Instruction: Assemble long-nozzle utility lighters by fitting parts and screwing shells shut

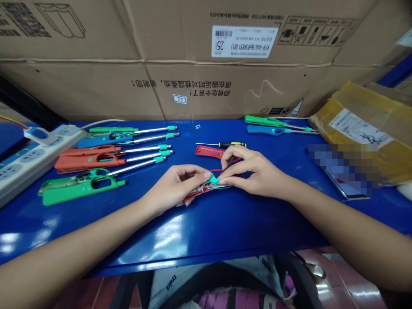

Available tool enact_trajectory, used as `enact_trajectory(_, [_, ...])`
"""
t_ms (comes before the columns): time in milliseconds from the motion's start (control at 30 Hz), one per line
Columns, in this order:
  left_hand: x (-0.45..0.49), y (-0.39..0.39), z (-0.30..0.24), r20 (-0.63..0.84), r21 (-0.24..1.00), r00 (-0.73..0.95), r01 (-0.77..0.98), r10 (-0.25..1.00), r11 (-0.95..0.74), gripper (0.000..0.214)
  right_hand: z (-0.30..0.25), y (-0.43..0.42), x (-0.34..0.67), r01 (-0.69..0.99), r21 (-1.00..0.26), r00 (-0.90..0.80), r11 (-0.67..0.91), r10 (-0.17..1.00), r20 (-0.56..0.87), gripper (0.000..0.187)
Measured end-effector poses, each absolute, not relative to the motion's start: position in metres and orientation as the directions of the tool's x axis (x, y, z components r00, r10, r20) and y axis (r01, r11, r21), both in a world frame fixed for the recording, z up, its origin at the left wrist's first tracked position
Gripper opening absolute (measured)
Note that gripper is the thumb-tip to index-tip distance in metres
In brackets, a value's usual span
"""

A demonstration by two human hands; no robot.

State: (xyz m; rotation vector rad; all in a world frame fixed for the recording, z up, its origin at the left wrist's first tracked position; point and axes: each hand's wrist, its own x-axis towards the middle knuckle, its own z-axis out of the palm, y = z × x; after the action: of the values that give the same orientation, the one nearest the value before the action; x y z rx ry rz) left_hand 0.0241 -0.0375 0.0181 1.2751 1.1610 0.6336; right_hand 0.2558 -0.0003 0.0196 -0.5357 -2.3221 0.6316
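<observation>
An opened red gas lighter [201,192] lies in my hands above the front half of the table, its insides and thin pale wires exposed. My left hand [172,189] is closed around its left end, thumb beside a teal trigger piece [213,179]. With thumb and index finger pinched, my right hand [262,176] grips at the right side of that teal piece; the exact contact is partly hidden. Just behind is a loose red casing half [207,151], partly covered by my right fingers. A black and yellow screwdriver [230,144] lies beyond it.
Several green, blue and red-orange lighters [92,161] lie at left, beside a white power strip [35,154]. Green and blue lighters [265,129] lie back right, near a taped parcel [363,128] and a phone [343,174]. A large cardboard box [112,94] walls the back.
</observation>
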Motion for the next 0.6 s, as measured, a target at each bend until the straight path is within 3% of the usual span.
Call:
enact_trajectory(67, [0.026, -0.039, 0.019, -0.243, 0.952, 0.329, 0.259, 0.913, 0.16, 0.033, 0.023, 0.0, 0.257, 0.219, -0.606, -0.694, 0.765, 0.558, 0.455, 0.003])
enact_trajectory(167, [0.026, -0.043, 0.018, -0.074, 0.969, 0.304, 0.247, 0.95, -0.003, 0.028, 0.029, -0.001, 0.259, 0.272, -0.667, -0.662, 0.694, 0.638, 0.394, 0.027])
enact_trajectory(267, [0.024, -0.047, 0.015, 0.202, 0.917, 0.3, 0.276, 0.932, -0.288, 0.02, 0.032, -0.003, 0.261, 0.291, -0.718, -0.652, 0.632, 0.681, 0.335, 0.045])
enact_trajectory(433, [0.02, -0.05, 0.015, 0.583, 0.584, 0.372, 0.426, 0.722, -0.691, 0.015, 0.031, -0.003, 0.262, 0.263, -0.713, -0.705, 0.65, 0.634, 0.318, 0.026])
enact_trajectory(600, [0.018, -0.048, 0.015, 0.676, 0.447, 0.401, 0.444, 0.618, -0.777, 0.018, 0.027, -0.002, 0.26, 0.222, -0.623, -0.678, 0.75, 0.578, 0.454, 0.017])
